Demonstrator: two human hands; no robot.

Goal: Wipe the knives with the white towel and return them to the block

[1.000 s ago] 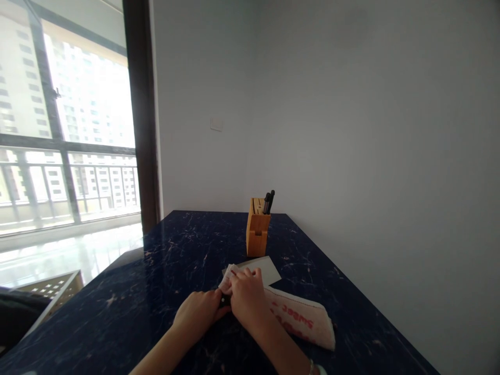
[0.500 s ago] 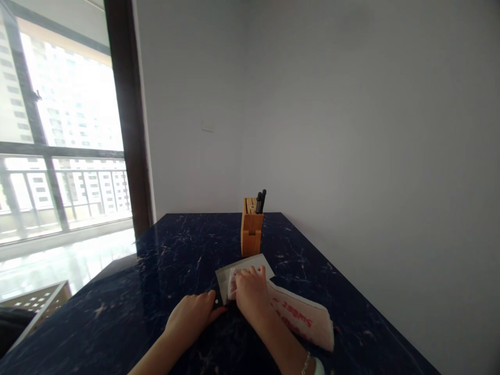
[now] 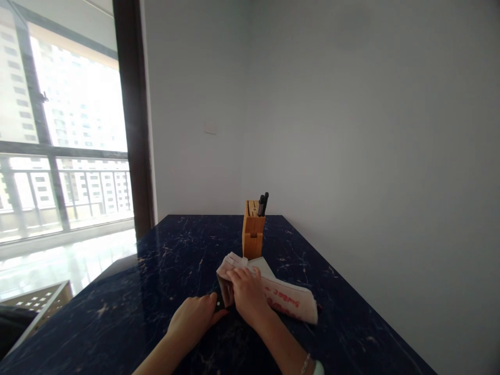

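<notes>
— Where's the cleaver [image 3: 264, 266]?
— Just on the near side of the knife block [image 3: 253, 242], over the dark blue, pale-veined tabletop [image 3: 183, 250]. Black handle [image 3: 220, 302], near and left of the block, one pale rivet showing.
— Blade?
— Broad, light grey, mostly hidden. One far corner shows bare just below the block's foot; a darker strip shows beside the handle. Cutting edge: cannot make out.
— What covers it?
— A cloth [image 3: 292, 301]. Whitish pink, red lettering, "sweet" legible, dark stitching along one border. One end is folded over the blade close in front of the block; the other trails to the right and nearer than the block.
— Hands?
— Left hand [image 3: 193, 317], near and left of the block: fingers curled together, clamped on the handle. Right hand [image 3: 250, 294], directly nearer than the block: fingers bunched, clamped on the cloth over the blade. Cannot tell where its thumb sits.
— The block itself?
— Yellowish wood, upright, slotted top, two black-handled tools [image 3: 263, 204] standing at its right side.
</notes>
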